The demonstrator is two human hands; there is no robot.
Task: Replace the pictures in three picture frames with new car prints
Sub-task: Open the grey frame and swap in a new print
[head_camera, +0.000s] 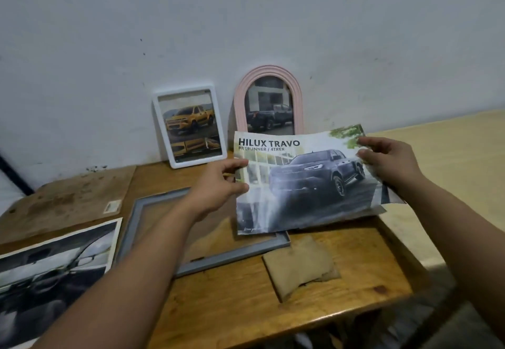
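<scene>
Head view. The left hand (218, 182) and right hand (388, 161) each pinched an edge of the Hilux Travo print (306, 182), held above the empty grey frame (207, 260) lying flat, presumably for insertion. At the far wall, the white frame (188, 89) and pink arched frame (269, 71) leaned upright, each holding a truck picture.

The room was dim, light flat and soft, with no hard shadows on the wall (246, 20). A pale sheen washed the lower half of the car print (306, 182). The forearms bowed wide at the bottom corners, and the table (232, 307) edge smeared soft there.
</scene>
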